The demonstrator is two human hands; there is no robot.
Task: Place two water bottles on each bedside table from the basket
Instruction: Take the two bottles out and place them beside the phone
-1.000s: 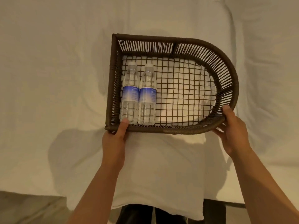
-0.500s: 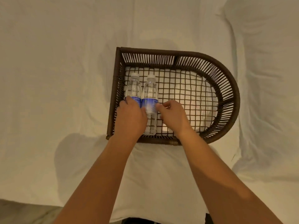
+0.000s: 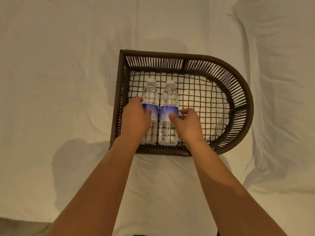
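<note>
Head view: your left hand closes its grip around the left bottle, your right hand around the right bottle; both lie at 9 o'clock in the basket on the bed.

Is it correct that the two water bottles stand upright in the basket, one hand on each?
Not quite. The head view shows the two water bottles lying flat, side by side on the basket floor, caps pointing away. The left hand and right hand are each on one.
</note>
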